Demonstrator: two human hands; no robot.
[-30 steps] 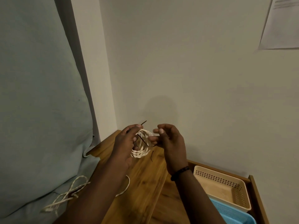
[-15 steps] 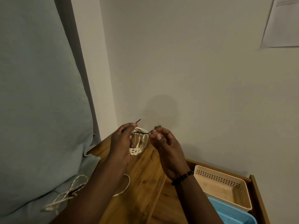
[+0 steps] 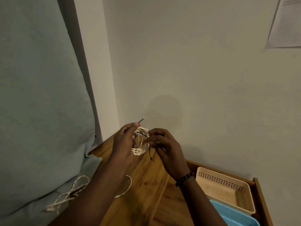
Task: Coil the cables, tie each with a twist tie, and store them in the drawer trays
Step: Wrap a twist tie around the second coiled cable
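Both hands work a dark twist tie around a coiled cream cable above a wooden cabinet top.

The wooden top (image 3: 143,185) sits beside a pale green cushion (image 3: 40,95); in the open drawer lie a beige tray (image 3: 228,181) and a blue tray (image 3: 234,214). The left hand (image 3: 123,145) grips the coiled cable (image 3: 140,150), pinching one end of the twist tie (image 3: 144,135). The right hand (image 3: 164,149) pinches the other end, which now hangs down below its fingers instead of stretching level between the hands. A loose cable (image 3: 71,193) trails across the cushion.

Perforated plastic tray (image 3: 228,191), wood tabletop (image 3: 146,185)
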